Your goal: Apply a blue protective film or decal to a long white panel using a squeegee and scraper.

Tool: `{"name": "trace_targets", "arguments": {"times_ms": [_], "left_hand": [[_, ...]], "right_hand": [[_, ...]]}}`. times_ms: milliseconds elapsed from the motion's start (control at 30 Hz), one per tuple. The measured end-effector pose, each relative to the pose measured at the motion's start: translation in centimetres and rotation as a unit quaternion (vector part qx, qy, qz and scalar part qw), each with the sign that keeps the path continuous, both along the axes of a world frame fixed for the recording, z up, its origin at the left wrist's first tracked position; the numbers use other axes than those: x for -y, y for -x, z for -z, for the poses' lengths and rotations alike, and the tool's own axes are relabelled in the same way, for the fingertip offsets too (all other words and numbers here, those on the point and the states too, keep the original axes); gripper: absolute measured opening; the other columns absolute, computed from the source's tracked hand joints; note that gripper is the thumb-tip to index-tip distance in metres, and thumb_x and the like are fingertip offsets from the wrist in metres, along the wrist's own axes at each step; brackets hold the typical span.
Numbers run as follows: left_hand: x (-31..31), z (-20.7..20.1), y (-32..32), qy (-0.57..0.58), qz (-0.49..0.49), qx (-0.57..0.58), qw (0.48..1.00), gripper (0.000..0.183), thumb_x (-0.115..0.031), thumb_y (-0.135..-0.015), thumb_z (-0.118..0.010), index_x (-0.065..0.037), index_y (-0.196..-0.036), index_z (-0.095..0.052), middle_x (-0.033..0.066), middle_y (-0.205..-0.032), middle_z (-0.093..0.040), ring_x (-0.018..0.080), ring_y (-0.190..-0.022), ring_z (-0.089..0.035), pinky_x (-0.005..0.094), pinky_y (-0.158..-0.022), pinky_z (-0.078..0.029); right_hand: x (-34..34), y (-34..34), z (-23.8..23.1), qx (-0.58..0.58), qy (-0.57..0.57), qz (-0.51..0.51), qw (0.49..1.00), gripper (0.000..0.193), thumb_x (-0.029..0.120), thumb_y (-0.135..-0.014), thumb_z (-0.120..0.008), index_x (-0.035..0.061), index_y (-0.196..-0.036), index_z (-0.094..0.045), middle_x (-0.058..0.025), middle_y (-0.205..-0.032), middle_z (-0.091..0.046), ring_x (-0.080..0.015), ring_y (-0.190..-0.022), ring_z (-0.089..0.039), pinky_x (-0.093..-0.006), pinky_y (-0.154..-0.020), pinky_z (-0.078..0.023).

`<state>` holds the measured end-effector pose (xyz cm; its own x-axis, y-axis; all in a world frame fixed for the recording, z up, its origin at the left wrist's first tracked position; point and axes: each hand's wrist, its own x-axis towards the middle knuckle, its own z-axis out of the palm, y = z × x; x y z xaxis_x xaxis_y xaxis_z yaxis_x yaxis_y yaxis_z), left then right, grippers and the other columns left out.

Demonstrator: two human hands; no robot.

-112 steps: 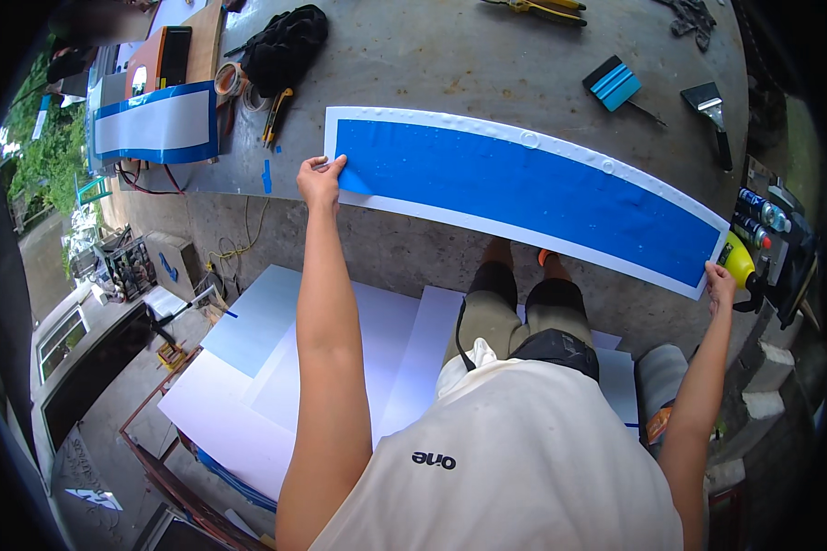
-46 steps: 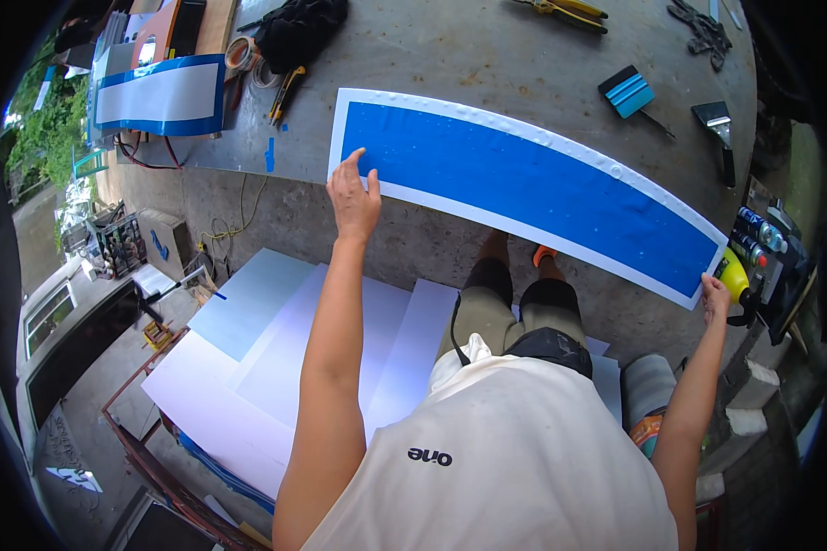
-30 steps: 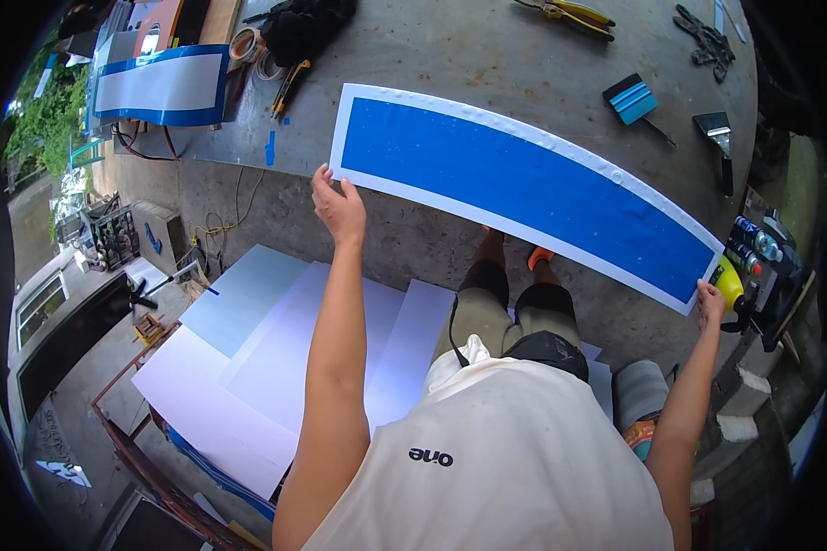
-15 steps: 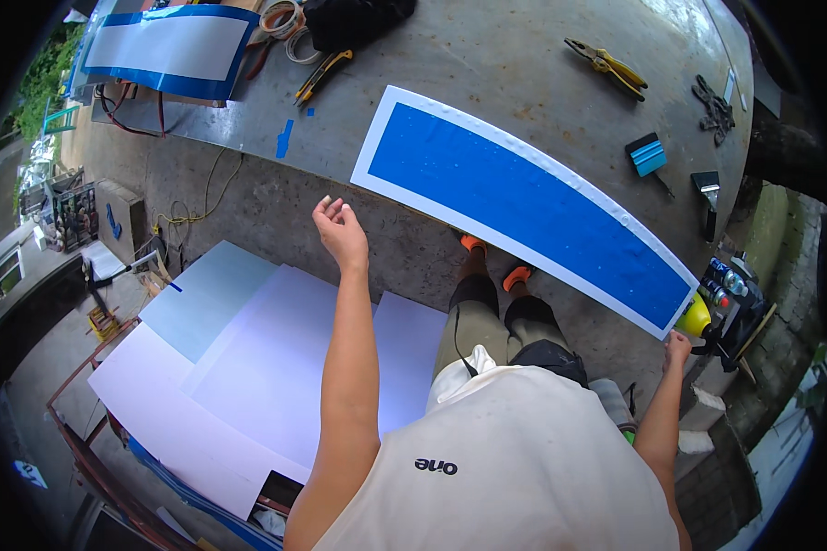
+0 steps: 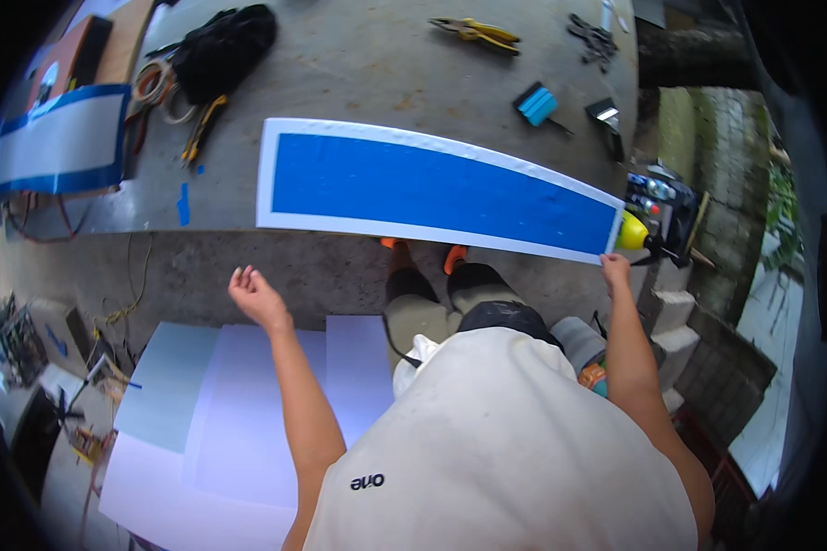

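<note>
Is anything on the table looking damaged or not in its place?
Yes: the white border of the blue panel looks bumpy along its far edge, while its near edge looks smooth. Small blue scraps, perhaps leftovers, lie on the table left of the panel.

Shirt (image 5: 505,413): one short printed word (image 5: 368,481), in dark lettering, stands inverted on the pale front. Cans (image 5: 651,188): markings too small to read.
</note>
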<state>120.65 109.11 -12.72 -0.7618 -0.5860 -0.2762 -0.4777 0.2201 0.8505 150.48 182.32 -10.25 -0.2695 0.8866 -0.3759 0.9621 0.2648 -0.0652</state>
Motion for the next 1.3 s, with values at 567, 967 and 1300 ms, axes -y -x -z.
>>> {"name": "trace_targets", "arguments": {"times_ms": [567, 967, 1300], "left_hand": [[-4.7, -1.6, -9.2, 0.038, 0.193, 0.245, 0.949, 0.038, -0.015, -0.093, -0.063, -0.004, -0.127, -0.052, 0.0100, -0.117, -0.056, 0.0162, -0.094, -0.058, 0.0293, -0.081, -0.051], [-19.9, -8.5, -10.3, 0.117, 0.427, 0.230, 0.867, 0.036, -0.016, -0.092, -0.066, -0.004, -0.124, -0.054, 0.0059, -0.093, -0.061, 0.0125, -0.083, -0.056, 0.0274, -0.073, -0.045], [-13.5, -7.6, -4.8, 0.238, 0.283, 0.138, 0.919, 0.041, -0.021, -0.090, -0.069, -0.004, -0.124, -0.053, 0.0074, -0.095, -0.064, 0.0170, -0.088, -0.060, 0.0313, -0.080, -0.048]], "right_hand": [[1.7, -12.8, 1.8, -0.161, -0.024, 0.265, 0.951, 0.016, 0.006, -0.085, -0.062, 0.0077, -0.099, -0.071, -0.0127, -0.095, -0.073, -0.0264, -0.091, -0.070, -0.0367, -0.083, -0.054], [-1.7, -15.6, 3.9, -0.304, 0.061, 0.252, 0.917, 0.015, 0.007, -0.089, -0.064, 0.0023, -0.102, -0.069, -0.0097, -0.092, -0.071, -0.0182, -0.083, -0.067, -0.0314, -0.076, -0.052], [-0.8, -1.5, -1.6, -0.315, 0.014, -0.005, 0.949, 0.026, 0.015, -0.078, -0.078, 0.0011, -0.097, -0.066, -0.0135, -0.093, -0.064, -0.0302, -0.089, -0.063, -0.0407, -0.081, -0.050]]}}
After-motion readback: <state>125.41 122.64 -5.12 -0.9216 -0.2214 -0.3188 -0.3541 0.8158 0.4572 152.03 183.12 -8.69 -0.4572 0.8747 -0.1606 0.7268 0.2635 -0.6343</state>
